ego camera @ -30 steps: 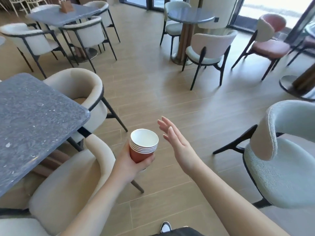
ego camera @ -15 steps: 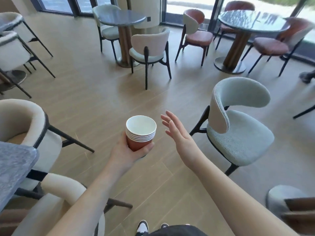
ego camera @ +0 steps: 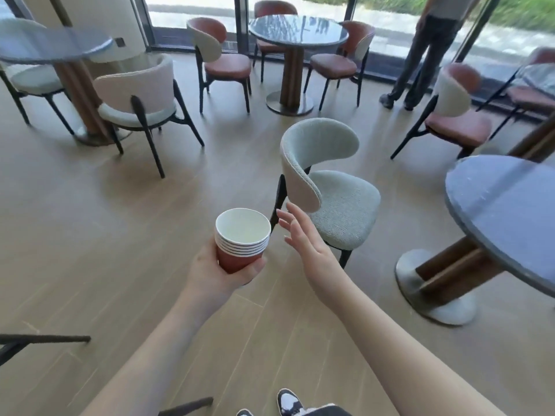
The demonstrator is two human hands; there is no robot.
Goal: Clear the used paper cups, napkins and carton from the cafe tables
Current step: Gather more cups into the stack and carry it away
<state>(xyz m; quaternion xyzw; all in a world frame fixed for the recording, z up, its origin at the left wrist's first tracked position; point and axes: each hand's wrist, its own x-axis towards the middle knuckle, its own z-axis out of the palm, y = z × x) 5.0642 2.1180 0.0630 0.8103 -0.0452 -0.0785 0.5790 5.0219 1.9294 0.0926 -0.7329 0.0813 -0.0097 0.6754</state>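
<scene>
Left hand (ego camera: 216, 274), fingers wrapped round the stack of nested paper cups (ego camera: 241, 240), upright at chest front. Right hand (ego camera: 303, 241) empty, fingers apart. View has swung right: grey chair (ego camera: 330, 199), round surface (ego camera: 510, 211) newly near, likely next to clear.

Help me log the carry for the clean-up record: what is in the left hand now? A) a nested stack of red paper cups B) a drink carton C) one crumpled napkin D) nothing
A: the left hand grips a stack of red paper cups, several white rims nested; the right hand is open beside it.
</scene>
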